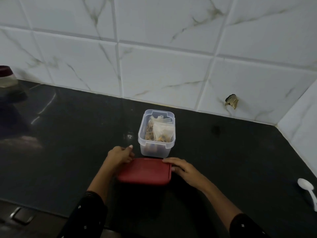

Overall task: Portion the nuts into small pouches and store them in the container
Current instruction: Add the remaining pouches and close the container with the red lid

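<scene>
A clear plastic container (157, 148) stands open on the black counter (223, 152). Inside it stand small clear pouches (161, 129) with nuts in them. Just in front of it, a red lid (145, 171) is held above the counter between both hands. My left hand (119, 155) grips the lid's left far corner, with one finger stretched toward the container's base. My right hand (181, 169) holds the lid's right end, fingers curled over its top edge.
A white plastic spoon (308, 191) lies at the counter's right edge. A jar with a dark lid (6, 76) stands at the far left. Tiled walls close the back and the right corner. A metal handle (21, 215) shows below the counter's front edge.
</scene>
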`<state>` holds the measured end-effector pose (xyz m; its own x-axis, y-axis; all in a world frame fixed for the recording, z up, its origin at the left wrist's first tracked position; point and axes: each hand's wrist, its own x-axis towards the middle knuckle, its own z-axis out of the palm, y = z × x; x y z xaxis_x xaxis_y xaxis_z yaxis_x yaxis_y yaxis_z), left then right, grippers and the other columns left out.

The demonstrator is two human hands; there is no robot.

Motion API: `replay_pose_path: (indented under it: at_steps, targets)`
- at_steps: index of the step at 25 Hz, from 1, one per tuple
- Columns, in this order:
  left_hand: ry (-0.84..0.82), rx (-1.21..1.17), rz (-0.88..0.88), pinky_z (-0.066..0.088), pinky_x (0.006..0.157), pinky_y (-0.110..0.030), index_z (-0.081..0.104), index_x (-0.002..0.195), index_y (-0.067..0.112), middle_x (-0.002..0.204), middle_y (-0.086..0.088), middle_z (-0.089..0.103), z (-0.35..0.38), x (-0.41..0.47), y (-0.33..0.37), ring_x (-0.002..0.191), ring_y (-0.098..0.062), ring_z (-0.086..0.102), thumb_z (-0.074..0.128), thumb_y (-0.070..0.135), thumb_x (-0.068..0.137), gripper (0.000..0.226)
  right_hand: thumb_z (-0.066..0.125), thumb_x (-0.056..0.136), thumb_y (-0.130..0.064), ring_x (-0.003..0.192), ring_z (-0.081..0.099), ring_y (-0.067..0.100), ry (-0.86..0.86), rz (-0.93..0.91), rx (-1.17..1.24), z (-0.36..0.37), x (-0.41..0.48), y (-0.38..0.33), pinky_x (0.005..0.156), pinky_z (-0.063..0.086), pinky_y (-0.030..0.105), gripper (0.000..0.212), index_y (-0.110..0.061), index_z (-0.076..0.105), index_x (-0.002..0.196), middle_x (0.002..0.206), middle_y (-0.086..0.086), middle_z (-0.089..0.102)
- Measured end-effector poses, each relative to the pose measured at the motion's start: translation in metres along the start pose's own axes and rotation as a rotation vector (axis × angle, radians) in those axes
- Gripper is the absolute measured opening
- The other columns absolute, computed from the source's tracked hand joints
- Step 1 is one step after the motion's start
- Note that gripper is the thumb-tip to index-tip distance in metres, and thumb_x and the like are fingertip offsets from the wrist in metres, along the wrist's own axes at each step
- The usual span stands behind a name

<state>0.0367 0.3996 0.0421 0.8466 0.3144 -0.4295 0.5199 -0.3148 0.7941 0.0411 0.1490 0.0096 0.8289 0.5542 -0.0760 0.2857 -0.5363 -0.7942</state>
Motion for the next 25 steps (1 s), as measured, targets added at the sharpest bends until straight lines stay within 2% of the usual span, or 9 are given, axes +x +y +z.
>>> replay_pose_path:
  at_steps: [2,4,6,9,12,14,17,21,25]
  targets:
    - [-0.026,-0.15,-0.02,0.049,0.063,-0.029,0.064,0.077,0.005,0.06,-0.007,0.062,-0.011,-0.01,0.012,0.059,-0.018,0.056,0.038,0.041,0.097,0.049,0.043,0.097,-0.019,0.099,0.057,-0.006,0.183,0.003,0.248,0.003,0.001,-0.014,0.089,0.044,0.014,0.027,-0.04,0.057,0.107,0.108,-0.011,0.062]
    - [-0.049,-0.28,0.002,0.039,0.055,-0.025,0.06,0.079,0.005,0.065,-0.01,0.063,-0.017,-0.023,0.024,0.058,-0.017,0.052,0.028,0.045,0.099,0.055,0.042,0.097,-0.021,0.077,0.06,-0.004,0.387,-0.012,0.299,0.003,0.007,-0.028,0.075,0.05,0.018,0.02,-0.034,0.056,0.103,0.093,-0.008,0.062]
    - [-0.013,-0.301,0.067,0.038,0.057,-0.027,0.064,0.087,0.003,0.078,-0.014,0.066,-0.02,-0.03,0.036,0.064,-0.019,0.053,0.023,0.048,0.098,0.062,0.044,0.097,-0.021,0.072,0.059,0.004,0.504,-0.034,0.288,0.002,0.016,-0.036,0.069,0.051,0.022,0.019,-0.029,0.054,0.111,0.09,-0.006,0.061]
    - [0.136,-0.194,0.183,0.046,0.064,-0.031,0.066,0.101,0.011,0.089,-0.009,0.068,-0.015,-0.027,0.052,0.071,-0.02,0.058,0.04,0.043,0.095,0.042,0.049,0.095,-0.02,0.073,0.059,0.011,0.574,0.002,0.256,-0.005,0.029,-0.046,0.071,0.053,0.025,0.031,-0.022,0.051,0.126,0.102,0.0,0.056]
    - [0.193,-0.035,0.314,0.052,0.087,-0.042,0.058,0.122,0.021,0.109,-0.006,0.064,0.0,-0.014,0.056,0.098,-0.025,0.061,0.053,0.033,0.091,0.034,0.048,0.096,-0.021,0.064,0.057,0.006,0.58,0.14,0.234,-0.014,0.042,-0.05,0.066,0.051,0.019,0.034,-0.021,0.051,0.129,0.109,0.007,0.052]
    - [0.199,0.04,0.365,0.05,0.09,-0.045,0.05,0.131,0.023,0.112,-0.011,0.062,0.011,-0.004,0.052,0.1,-0.026,0.061,0.053,0.025,0.091,0.04,0.048,0.096,-0.023,0.072,0.06,0.011,0.563,0.209,0.231,-0.017,0.051,-0.047,0.071,0.053,0.024,0.033,-0.023,0.052,0.128,0.112,0.013,0.056]
    - [0.254,0.062,0.38,0.051,0.084,-0.041,0.05,0.131,0.022,0.111,-0.018,0.06,0.022,0.005,0.046,0.092,-0.025,0.061,0.05,0.021,0.092,0.039,0.047,0.096,-0.023,0.098,0.059,0.022,0.552,0.272,0.241,-0.017,0.057,-0.043,0.092,0.05,0.036,0.036,-0.025,0.051,0.132,0.117,0.013,0.056]
    - [0.232,0.044,0.313,0.049,0.092,-0.041,0.049,0.133,0.022,0.124,-0.015,0.056,0.029,0.007,0.041,0.102,-0.026,0.058,0.042,0.028,0.096,0.038,0.044,0.097,-0.026,0.11,0.055,0.021,0.536,0.328,0.222,-0.021,0.059,-0.044,0.097,0.042,0.028,0.037,-0.019,0.05,0.133,0.124,0.011,0.051]
    - [0.234,0.037,0.289,0.046,0.092,-0.034,0.046,0.136,0.021,0.126,-0.011,0.056,0.031,0.003,0.044,0.106,-0.021,0.056,0.037,0.029,0.099,0.039,0.042,0.098,-0.03,0.117,0.054,0.024,0.475,0.353,0.295,-0.021,0.058,-0.045,0.1,0.046,0.04,0.04,-0.022,0.045,0.137,0.13,0.009,0.053]
